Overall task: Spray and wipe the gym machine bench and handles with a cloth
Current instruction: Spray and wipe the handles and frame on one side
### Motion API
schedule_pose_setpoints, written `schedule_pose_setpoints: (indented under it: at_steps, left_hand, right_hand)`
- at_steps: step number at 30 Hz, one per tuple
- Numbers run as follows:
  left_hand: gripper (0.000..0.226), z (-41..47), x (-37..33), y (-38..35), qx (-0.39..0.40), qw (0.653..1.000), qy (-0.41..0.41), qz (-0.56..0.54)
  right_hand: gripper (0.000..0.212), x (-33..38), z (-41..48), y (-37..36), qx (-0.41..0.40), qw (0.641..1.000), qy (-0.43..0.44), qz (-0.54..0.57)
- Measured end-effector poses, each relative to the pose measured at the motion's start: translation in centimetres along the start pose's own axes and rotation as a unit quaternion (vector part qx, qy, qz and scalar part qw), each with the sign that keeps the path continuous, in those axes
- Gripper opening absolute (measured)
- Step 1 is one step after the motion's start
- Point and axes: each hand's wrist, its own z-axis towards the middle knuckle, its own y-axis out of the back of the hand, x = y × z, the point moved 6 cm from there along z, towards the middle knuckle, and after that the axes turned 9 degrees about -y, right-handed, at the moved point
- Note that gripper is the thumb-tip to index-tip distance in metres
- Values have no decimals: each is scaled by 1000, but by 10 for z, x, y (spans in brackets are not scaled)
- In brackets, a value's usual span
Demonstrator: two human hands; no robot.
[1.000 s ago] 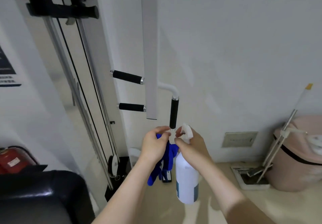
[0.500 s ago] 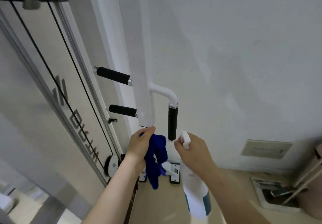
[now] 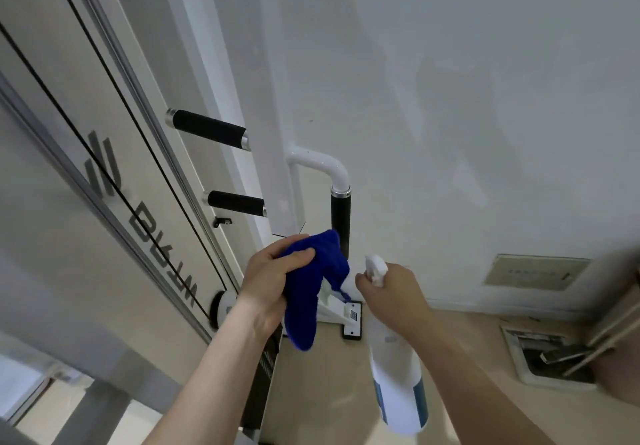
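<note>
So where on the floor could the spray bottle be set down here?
Bare floor lies between the machine's base plate and the open floor hatch. The right corner is crowded by the hatch. The right hand holds the spray bottle.

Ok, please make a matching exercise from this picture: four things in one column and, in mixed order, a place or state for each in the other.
Things:
1. blue cloth
2. spray bottle
3. vertical black handle
4. two black side handles

Places or states:
a. pointing out left of the white post
b. in the left hand
c. hanging under the curved white tube
d. in the right hand

Pairs: 1-b, 2-d, 3-c, 4-a
</note>
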Motion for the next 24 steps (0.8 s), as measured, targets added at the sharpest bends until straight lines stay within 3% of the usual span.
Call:
schedule_pose_setpoints:
  at_steps: [3, 5, 9, 12, 14, 16, 18, 20, 23, 24]
  left_hand:
    - [34, -1, -5, -11, 32, 999, -23, 37]
    - [33, -1, -5, -24, 64, 995, -35, 64]
    - [30, 3, -2, -50, 102, 984, -71, 127]
    - [36, 7, 0, -60, 124, 969, -92, 194]
    - [53, 9, 4, -64, 174, 913, -115, 352]
    - [66, 9, 7, -63, 217, 818, -127, 518]
    - [62, 12, 3, -58, 212, 736, -157, 623]
    - [48, 13, -17, -51, 146, 698, -235, 660]
    - [34, 9, -52, -51, -21, 636, -384, 669]
    - [36, 8, -60, -53, -73, 637, -403, 653]
  right_hand:
    - [34, -2, 5, 10, 5, 999, -9, 36]
    - [23, 1, 5, 18, 62, 992, -2, 110]
    - [19, 12, 1, 27, 169, 967, 20, 191]
    - [11, 7, 6, 37, 147, 958, 3, 248]
    - [9, 1, 15, 48, 75, 968, -14, 238]
    - [12, 4, 23, 55, 19, 986, 8, 168]
    - [18, 15, 31, 59, -18, 994, 54, 97]
    - [21, 24, 38, 64, -53, 992, 89, 76]
    - [16, 34, 53, 77, -87, 982, 97, 134]
    - [13, 38, 60, 80, -88, 978, 92, 163]
